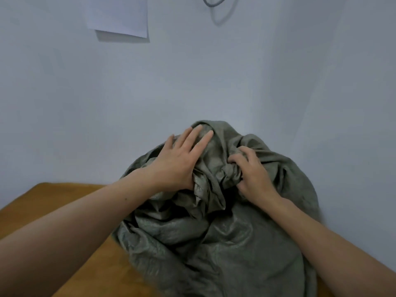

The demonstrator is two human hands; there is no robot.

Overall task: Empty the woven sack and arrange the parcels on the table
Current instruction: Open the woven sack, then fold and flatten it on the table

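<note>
The woven sack (214, 243) (grey-green, heavily creased, with a slight sheen) occupied the right half of the brown wooden table (53, 202). Its bulk rose from the near edge of the view up to a rounded crown against the pale wall (300, 82). The lower part of the sack ran out of the bottom of the view, so its base could not be seen. The mouth of the sack could not be identified among the folds.

The left hand (177, 161) lay on the far-left shoulder of the sack. Its fingers (194, 135) were straight and spread, pressing flat on the fabric near the crown. The palm rested on the cloth, and nothing was enclosed in this hand.

The right hand (252, 174) was positioned just to the right of the left hand, near the centre of the sack's upper face. Its fingers (235, 159) were curled tightly inward, gripping a bunched gather of the sack's fabric. The gather formed a knot of pleats between the two hands. Both bare forearms reached in from the near corners of the view.

The table surface showed to the left of the sack and along its near-left side. On the wall, a white sheet of paper (120, 16) hung at the far left. A grey loop of cable (214, 3) hung at the far centre, casting a shadow below it.
</note>
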